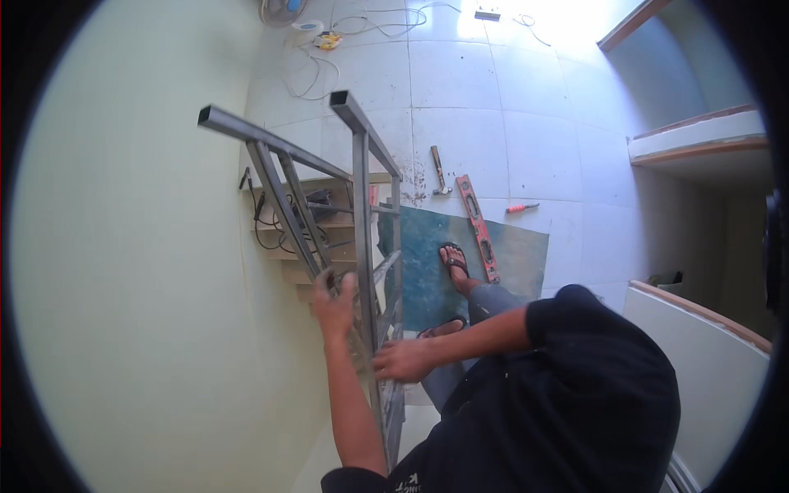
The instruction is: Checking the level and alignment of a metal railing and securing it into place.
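A frame of square grey metal tubes [361, 222] stands upright beside the wall. Two of its tubes stick out toward the far left with open ends. My left hand [333, 306] is closed around the slanting tubes on the frame's left side, and its fingertips are partly hidden. Closer to me, my right hand [403, 360] has its curled fingers on the long upright tube. Just beyond the hands, wooden steps [329, 255] show behind the tubes, with a dark cable [265, 234] lying on them.
A red spirit level [478, 228] lies partly on a green sheet [423, 238], near my sandalled feet. A hammer [438, 171] and a red-handled tool [521, 209] are on the tiles. Cables and a yellow tool [328, 40] lie farther off. A pale wall [164, 246] borders the left.
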The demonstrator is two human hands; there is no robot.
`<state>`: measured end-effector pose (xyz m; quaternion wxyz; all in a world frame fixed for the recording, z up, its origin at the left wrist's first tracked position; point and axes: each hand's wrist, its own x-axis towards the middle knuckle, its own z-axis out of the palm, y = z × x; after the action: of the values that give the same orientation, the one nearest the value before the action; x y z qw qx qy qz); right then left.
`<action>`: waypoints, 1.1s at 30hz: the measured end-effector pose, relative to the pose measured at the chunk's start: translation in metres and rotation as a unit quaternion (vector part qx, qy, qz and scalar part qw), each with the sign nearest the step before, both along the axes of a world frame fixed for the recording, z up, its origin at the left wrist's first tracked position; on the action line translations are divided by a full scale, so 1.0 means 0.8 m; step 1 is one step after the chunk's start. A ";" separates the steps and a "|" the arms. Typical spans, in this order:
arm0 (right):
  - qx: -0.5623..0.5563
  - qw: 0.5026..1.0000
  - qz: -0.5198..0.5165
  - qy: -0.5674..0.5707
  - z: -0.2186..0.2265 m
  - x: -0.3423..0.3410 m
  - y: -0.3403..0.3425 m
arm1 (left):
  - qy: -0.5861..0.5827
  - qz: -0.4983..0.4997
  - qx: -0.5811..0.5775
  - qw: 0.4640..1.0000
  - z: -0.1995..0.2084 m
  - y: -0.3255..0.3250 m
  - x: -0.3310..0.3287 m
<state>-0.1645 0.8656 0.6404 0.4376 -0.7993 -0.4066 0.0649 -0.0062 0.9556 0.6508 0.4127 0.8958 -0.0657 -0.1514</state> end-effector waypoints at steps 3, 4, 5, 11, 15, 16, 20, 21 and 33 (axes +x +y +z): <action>-0.104 0.969 -0.133 0.181 -0.044 -0.028 -0.123 | -0.021 -0.058 0.050 0.997 -0.005 -0.098 0.019; -0.149 0.949 -0.182 0.210 -0.069 -0.045 -0.164 | -0.021 -0.076 0.072 0.994 -0.008 -0.117 0.026; -0.236 0.913 -0.199 0.268 -0.051 -0.046 -0.215 | -0.023 -0.075 0.078 0.994 -0.017 -0.123 0.030; -0.266 0.700 -0.505 0.428 -0.106 -0.181 -0.400 | -0.042 -0.047 0.197 0.978 -0.054 -0.143 0.013; -0.245 0.620 -0.564 0.487 -0.098 -0.209 -0.438 | -0.096 -0.049 0.263 0.959 -0.055 -0.144 0.010; -0.240 0.608 -0.576 0.490 -0.093 -0.209 -0.442 | -0.097 -0.052 0.257 0.960 -0.050 -0.146 0.009; -0.175 0.588 -0.610 0.501 -0.083 -0.189 -0.452 | -0.101 -0.055 0.249 0.962 -0.053 -0.142 0.016; -0.181 0.590 -0.608 0.499 -0.078 -0.182 -0.456 | -0.098 -0.049 0.247 0.963 -0.057 -0.143 0.015; -0.154 0.601 -0.590 0.517 -0.080 -0.097 -0.543 | -0.088 -0.035 0.308 0.947 -0.064 -0.130 -0.005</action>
<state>-0.2420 0.4310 0.5762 0.3885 -0.7540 0.4633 0.2567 -0.0105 0.8516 0.6000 0.1042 0.9860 -0.0834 -0.0996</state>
